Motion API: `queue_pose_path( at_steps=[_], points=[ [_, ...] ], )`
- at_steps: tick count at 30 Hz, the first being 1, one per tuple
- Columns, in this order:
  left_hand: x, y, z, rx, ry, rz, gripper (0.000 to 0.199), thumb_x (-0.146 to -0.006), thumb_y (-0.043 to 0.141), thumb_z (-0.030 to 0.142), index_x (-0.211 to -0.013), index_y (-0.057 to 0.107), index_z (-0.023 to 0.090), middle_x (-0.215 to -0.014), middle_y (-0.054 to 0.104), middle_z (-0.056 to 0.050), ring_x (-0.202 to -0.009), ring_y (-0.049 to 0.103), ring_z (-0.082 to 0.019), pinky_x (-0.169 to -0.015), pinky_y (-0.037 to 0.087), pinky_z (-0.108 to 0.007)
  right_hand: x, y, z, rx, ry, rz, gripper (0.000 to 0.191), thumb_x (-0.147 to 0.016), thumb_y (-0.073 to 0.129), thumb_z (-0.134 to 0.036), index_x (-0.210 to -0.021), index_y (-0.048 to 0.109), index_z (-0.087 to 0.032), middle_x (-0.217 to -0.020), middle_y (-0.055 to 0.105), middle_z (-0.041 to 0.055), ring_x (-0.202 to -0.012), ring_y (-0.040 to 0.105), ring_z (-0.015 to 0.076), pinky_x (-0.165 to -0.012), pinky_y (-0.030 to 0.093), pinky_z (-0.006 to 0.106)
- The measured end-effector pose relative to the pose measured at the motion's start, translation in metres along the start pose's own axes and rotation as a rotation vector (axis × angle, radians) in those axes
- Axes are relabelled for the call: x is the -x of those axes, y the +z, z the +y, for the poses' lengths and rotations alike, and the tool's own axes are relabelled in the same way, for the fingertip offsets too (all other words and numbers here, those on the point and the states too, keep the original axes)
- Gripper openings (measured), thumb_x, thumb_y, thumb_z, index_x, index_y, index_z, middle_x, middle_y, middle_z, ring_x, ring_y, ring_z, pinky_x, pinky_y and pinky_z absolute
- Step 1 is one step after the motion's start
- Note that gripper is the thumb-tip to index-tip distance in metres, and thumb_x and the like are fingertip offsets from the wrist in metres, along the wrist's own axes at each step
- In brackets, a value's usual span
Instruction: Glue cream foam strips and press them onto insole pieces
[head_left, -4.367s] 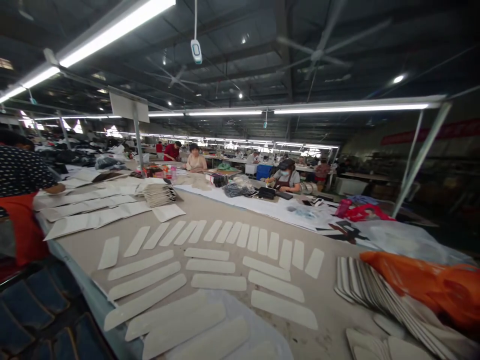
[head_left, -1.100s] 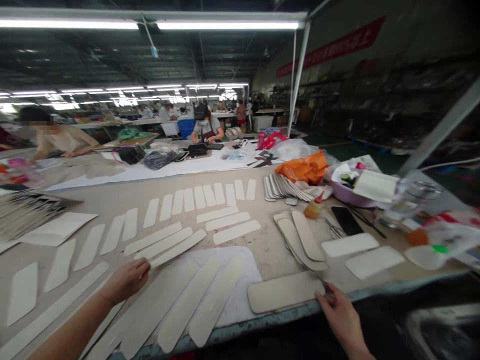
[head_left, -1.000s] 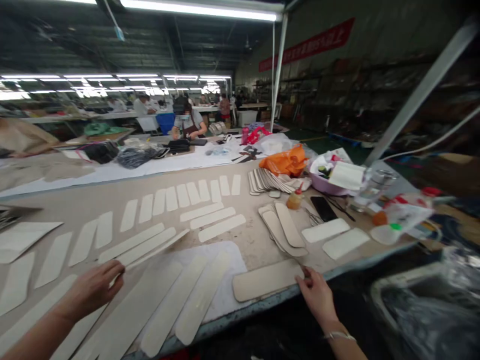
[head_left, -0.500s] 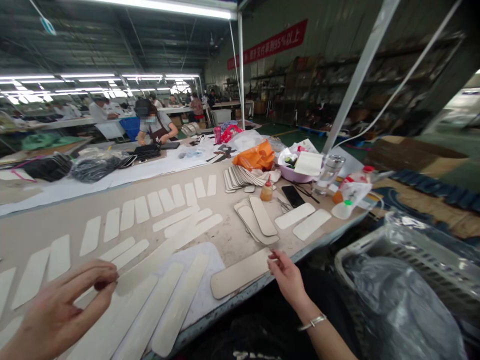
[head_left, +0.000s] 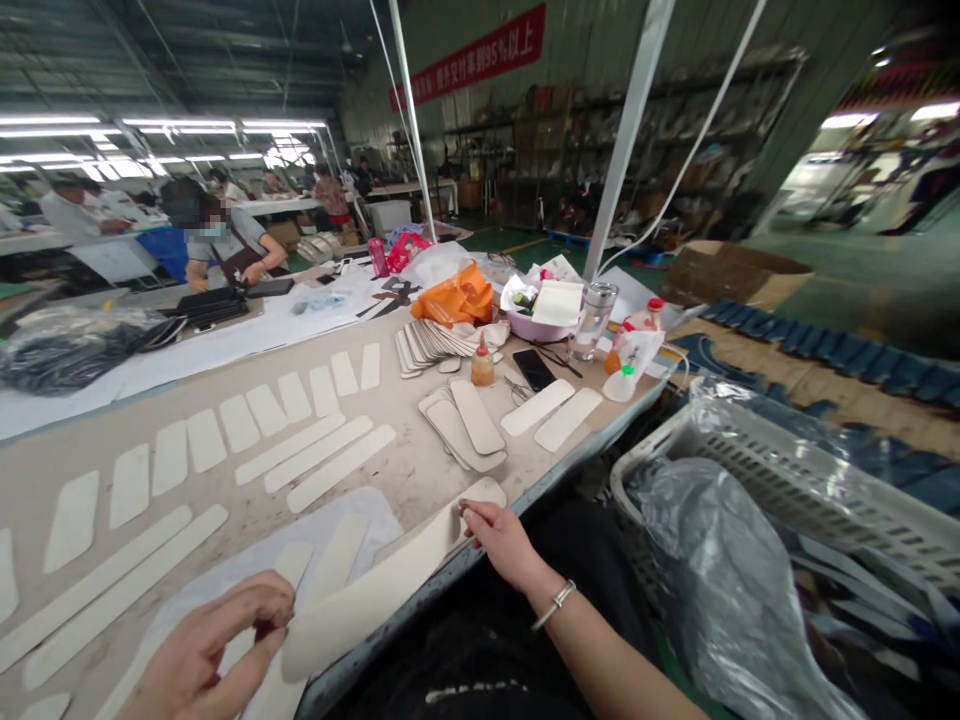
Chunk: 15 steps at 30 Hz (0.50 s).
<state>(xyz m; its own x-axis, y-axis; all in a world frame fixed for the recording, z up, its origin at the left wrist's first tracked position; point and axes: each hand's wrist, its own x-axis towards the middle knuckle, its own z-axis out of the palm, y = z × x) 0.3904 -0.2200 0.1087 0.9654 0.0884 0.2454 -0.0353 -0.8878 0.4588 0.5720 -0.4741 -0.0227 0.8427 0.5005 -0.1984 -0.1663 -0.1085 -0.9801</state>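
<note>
Along the near edge of the desk [head_left: 429, 478], a long pale strip [head_left: 375, 598] slants from left hand [head_left: 187, 640] to right hand [head_left: 504, 542], each grip pinching one end.

We wear a slim, shiny, silver-coloured bracelet [head_left: 556, 602] that curves around the wrist just behind our right hand [head_left: 501, 545], and the forearm [head_left: 611, 655] beyond it is bare. Our left hand [head_left: 191, 655] is bare too, fingers included. Our clothing [head_left: 420, 650] looks black, with a short, broken row of whitish marks [head_left: 476, 690], too blurred for us to tell as print or beads.
</note>
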Motion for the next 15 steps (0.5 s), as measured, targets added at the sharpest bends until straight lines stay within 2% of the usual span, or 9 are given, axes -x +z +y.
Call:
queue_pose_path(
  at_steps=[3,7,12,15],
  points=[
    [-0.001,0.008,-0.002,0.103,-0.032,-0.138,0.02,-0.078,0.053,0.039,-0.068,0.058,0.022,-0.073,0.063,-0.002,-0.071,0.059,-0.015,-0.066,0.049,-0.018,0.005,-0.007,0.008,-0.054,0.087,-0.043,0.026,-0.078,0.056,-0.039,-0.084,0.066,-0.016,-0.065,0.054,-0.0009,-0.055,0.044,0.0085,-0.053,0.038,0.023],
    [-0.004,0.025,-0.01,0.199,-0.213,-0.193,0.025,-0.078,0.05,0.042,-0.067,0.057,0.021,-0.072,0.061,-0.002,-0.069,0.057,-0.016,-0.062,0.047,-0.02,0.009,-0.019,0.014,-0.108,0.099,-0.081,0.019,-0.075,0.06,-0.036,-0.073,0.058,-0.017,-0.062,0.05,-0.0038,-0.055,0.041,0.0078,-0.052,0.034,0.022],
    [-0.011,0.061,-0.017,0.288,-0.542,-0.284,0.029,-0.076,0.045,0.045,-0.065,0.054,0.02,-0.056,0.05,0.002,-0.055,0.049,-0.014,-0.052,0.04,-0.023,-0.01,-0.042,0.016,0.213,0.028,0.058,0.02,-0.079,0.051,-0.039,-0.074,0.054,-0.02,-0.059,0.049,-0.0046,-0.054,0.044,0.0099,-0.054,0.037,0.023],
    [-0.018,0.084,-0.021,0.314,-0.65,-0.297,0.024,-0.073,0.044,0.039,-0.064,0.055,0.02,-0.054,0.049,0.004,-0.054,0.049,-0.014,-0.053,0.037,-0.023,-0.03,-0.054,0.015,0.332,0.002,0.116,0.019,-0.076,0.054,-0.038,-0.073,0.058,-0.02,-0.062,0.056,-0.0026,-0.06,0.05,0.0125,-0.06,0.039,0.025]
  ],
)
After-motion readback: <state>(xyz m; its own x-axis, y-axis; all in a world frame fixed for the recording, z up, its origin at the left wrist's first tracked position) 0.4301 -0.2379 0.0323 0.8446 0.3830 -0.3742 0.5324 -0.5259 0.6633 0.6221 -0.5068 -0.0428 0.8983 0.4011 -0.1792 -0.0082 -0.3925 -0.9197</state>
